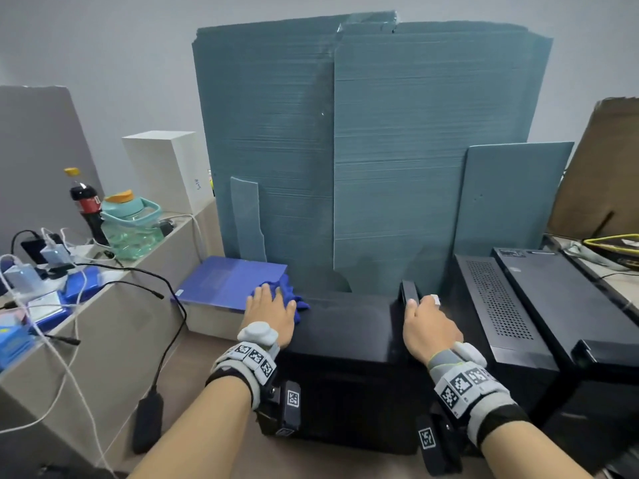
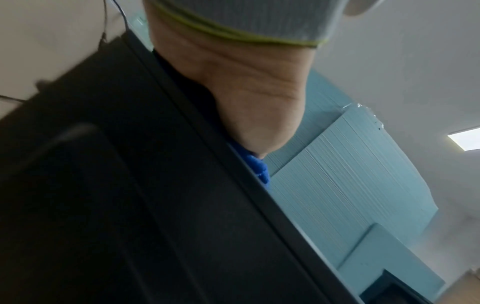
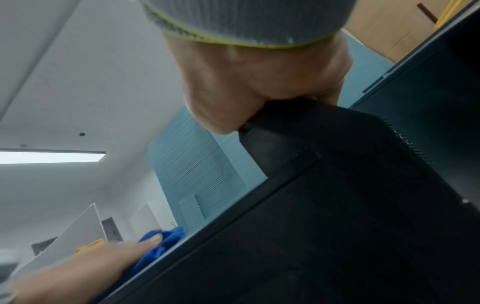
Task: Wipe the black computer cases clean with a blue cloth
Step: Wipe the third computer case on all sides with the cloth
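Two hands — left hand (image 1: 271,314) (flat) on blue cloth (image 1: 287,293)

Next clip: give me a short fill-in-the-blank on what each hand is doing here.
1. The left hand presses a ____ cloth flat.
2. The cloth lies on the ____ computer case.
3. The right hand holds the case's raised ____ edge.

Missing words: blue; black; right

Even, soft indoor light; wrist views blurred.
Ceiling panel (image 3: 49,157) glows white; head view sharp but bowed at edges, shadows faint.
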The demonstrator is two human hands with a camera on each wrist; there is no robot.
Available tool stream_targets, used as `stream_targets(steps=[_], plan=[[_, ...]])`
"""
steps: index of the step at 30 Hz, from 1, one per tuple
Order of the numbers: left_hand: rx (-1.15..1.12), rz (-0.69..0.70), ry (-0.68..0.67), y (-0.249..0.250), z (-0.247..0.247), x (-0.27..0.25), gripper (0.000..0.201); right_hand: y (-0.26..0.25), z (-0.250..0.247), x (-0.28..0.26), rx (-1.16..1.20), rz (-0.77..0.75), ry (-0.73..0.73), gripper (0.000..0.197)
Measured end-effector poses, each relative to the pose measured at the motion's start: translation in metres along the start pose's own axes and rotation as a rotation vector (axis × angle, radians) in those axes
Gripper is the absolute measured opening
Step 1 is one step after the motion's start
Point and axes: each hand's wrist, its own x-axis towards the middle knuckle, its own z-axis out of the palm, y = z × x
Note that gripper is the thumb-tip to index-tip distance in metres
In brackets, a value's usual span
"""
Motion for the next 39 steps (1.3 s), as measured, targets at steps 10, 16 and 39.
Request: stream_targets(steps=[10, 16, 39], plan=[[0.015, 0.594, -0.134, 0.134, 0.003, -0.002, 0.063, 0.003, -0.001, -0.006, 0.074, 0.002, 0.018, 0.041], [-0.035, 0.825, -0.086, 0.161, -0.007, -0.038, 0.065, 0.001, 0.000, -0.004, 0.097, 0.004, 0.020, 0.038], [-0.100, 0.011, -0.244, -0.048, -0.030, -0.048, 0.065, -0.006, -0.015, 0.018, -0.033, -0.009, -0.203, 0.045]])
